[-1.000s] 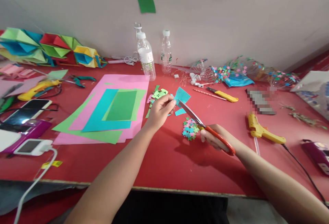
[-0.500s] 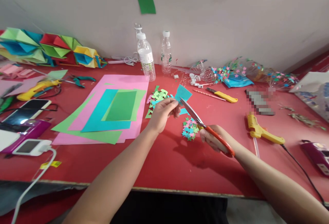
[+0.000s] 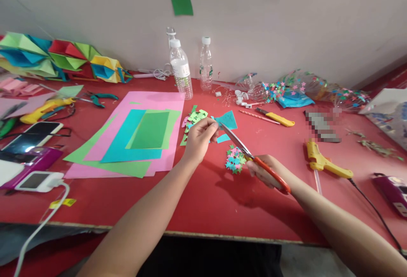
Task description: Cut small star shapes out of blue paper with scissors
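Observation:
My left hand (image 3: 201,139) is closed in a pinch on a small piece of blue paper (image 3: 228,120), which sticks out to the right of the fingertips. The red-handled scissors (image 3: 244,152) are in my right hand (image 3: 265,170), fingers wrapped round the handles. Their blades point up and left, with the tips against or just over the blue paper. Under the blades lies a small heap of pink, green and blue paper stars (image 3: 235,159). Another blue scrap (image 3: 223,138) rests just above the stars. Green paper offcuts (image 3: 194,118) sit behind my left hand, partly hidden by it.
Coloured paper sheets (image 3: 127,136) lie left. Plastic bottles (image 3: 181,71) stand by the wall. A yellow utility knife (image 3: 280,119) and a yellow glue gun (image 3: 327,164) with its cord are on the right. Phones (image 3: 34,137) and pliers (image 3: 100,99) lie left. The table edge (image 3: 222,237) is near me.
The blue paper has turned and tilted flatter between my left fingers. My left hand has shifted slightly left; the right hand and scissors have hardly moved.

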Available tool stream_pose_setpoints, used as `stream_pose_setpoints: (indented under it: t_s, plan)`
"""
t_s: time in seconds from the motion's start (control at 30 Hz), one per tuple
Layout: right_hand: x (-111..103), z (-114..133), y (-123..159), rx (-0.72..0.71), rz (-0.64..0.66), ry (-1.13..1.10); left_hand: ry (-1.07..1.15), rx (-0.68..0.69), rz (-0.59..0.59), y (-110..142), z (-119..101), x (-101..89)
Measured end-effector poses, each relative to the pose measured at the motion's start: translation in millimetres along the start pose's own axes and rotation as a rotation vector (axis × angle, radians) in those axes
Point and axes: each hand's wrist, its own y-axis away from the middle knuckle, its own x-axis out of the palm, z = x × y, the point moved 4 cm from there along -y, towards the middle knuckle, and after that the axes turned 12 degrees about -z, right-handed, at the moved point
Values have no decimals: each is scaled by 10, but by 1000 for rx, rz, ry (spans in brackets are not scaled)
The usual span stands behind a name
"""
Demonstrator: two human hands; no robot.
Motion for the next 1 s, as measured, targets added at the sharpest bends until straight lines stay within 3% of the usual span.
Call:
stream_pose_setpoints:
  t_s: [0.37, 1.0]
  plan:
    - [24, 94, 27, 44, 42, -95, -136, 89, 70, 16, -38, 29]
    - [6, -10, -8, 68, 12, -46, -111, 79, 56, 3, -1, 19]
